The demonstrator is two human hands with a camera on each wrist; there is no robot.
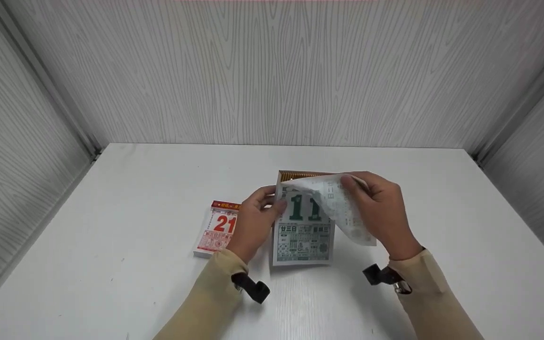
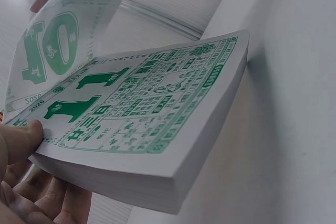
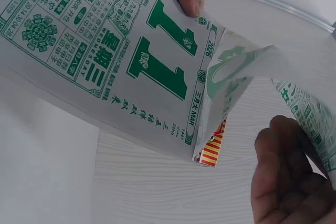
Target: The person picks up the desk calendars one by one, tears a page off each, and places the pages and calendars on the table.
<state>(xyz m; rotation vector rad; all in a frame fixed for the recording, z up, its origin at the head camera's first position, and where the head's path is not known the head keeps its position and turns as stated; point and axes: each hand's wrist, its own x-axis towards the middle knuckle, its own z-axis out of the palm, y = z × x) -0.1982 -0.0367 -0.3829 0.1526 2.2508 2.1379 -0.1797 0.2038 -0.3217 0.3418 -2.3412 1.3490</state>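
A thick tear-off calendar (image 1: 302, 245) with a green "11" on top is tilted up at mid-table. My left hand (image 1: 253, 222) grips its left edge, thumb (image 2: 23, 137) on the front and fingers behind. At the upper right, my right hand (image 1: 385, 212) pinches a thin page (image 1: 345, 212) that is peeled up and over to the right. A green "10" shows on that page (image 2: 60, 43) in the left wrist view. The page still meets the pad along part of the top binding. A red and yellow striped header (image 3: 212, 148) peeks out beside the binding.
A second, smaller calendar (image 1: 217, 231) with a red "21" and a red header lies left of my left hand, partly covered by it. The white table (image 1: 135, 198) is bounded by grey wood-grain panels (image 1: 272, 71) at the back and sides.
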